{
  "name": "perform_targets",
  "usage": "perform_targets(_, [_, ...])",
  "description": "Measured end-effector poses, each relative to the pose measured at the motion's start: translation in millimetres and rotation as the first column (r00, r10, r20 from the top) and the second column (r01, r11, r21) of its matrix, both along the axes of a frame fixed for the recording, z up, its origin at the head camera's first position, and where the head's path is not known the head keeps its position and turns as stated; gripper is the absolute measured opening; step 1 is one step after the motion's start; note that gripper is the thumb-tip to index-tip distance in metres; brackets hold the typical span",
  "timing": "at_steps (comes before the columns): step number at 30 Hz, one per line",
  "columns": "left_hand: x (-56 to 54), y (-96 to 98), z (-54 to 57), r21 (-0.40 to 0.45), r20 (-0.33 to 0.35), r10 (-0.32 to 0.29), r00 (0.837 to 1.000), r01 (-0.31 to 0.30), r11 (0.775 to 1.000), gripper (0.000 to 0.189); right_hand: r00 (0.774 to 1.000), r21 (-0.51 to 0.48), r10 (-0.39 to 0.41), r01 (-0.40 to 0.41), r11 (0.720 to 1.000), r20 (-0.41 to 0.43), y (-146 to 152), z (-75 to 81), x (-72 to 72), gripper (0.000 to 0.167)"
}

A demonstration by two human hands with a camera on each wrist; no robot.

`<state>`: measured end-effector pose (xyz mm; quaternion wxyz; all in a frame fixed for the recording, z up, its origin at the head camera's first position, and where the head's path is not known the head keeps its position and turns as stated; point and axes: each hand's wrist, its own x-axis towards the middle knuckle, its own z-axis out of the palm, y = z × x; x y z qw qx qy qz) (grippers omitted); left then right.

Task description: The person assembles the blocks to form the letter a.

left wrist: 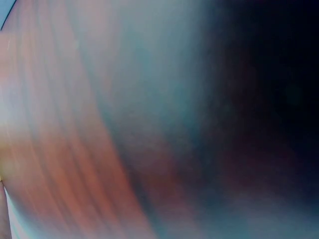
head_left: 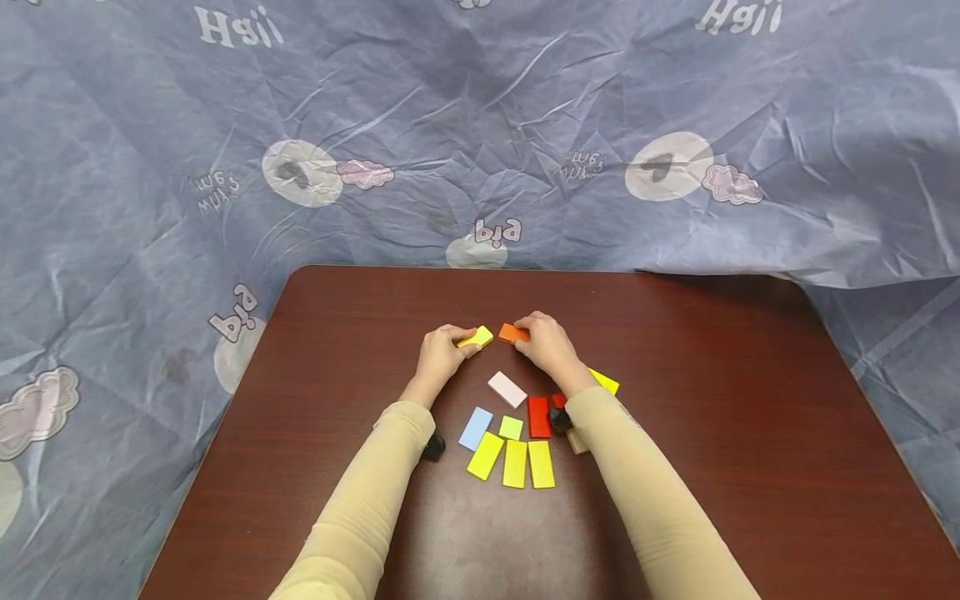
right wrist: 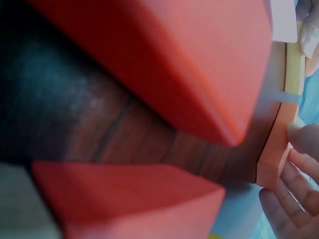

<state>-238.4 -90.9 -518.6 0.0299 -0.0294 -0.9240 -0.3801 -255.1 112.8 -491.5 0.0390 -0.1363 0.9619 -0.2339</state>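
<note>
My left hand (head_left: pixel 440 353) pinches a yellow block (head_left: pixel 480 336) between thumb and fingers, low over the far middle of the table. Just right of it, my right hand (head_left: pixel 549 343) grips an orange block (head_left: pixel 512 333). A small gap separates the two blocks in the head view. The right wrist view shows the orange block (right wrist: pixel 276 147) between thumb and fingers, with the yellow block (right wrist: pixel 294 69) beyond it. The left wrist view is mostly a blur of brown table. A pale pink block (head_left: pixel 507 389) lies nearest to both hands.
Closer in lie a light blue block (head_left: pixel 476 428), a small green block (head_left: pixel 512 427), a red block (head_left: pixel 538 417) and several yellow blocks (head_left: pixel 514 463). Another yellow block (head_left: pixel 604 381) and a tan block (head_left: pixel 577 442) are partly hidden by the right arm. Patterned cloth (head_left: pixel 480 125) hangs behind the table.
</note>
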Motion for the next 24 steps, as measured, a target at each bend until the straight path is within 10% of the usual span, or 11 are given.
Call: perform_targets(24, [1.2,3.1,1.2,0.017,0.045,0.057,0.997,-0.058,0.998,0.037,1.0,-0.094,0.0,0.0,0.996,-0.005,3.3,-6.1,0.8,0.04])
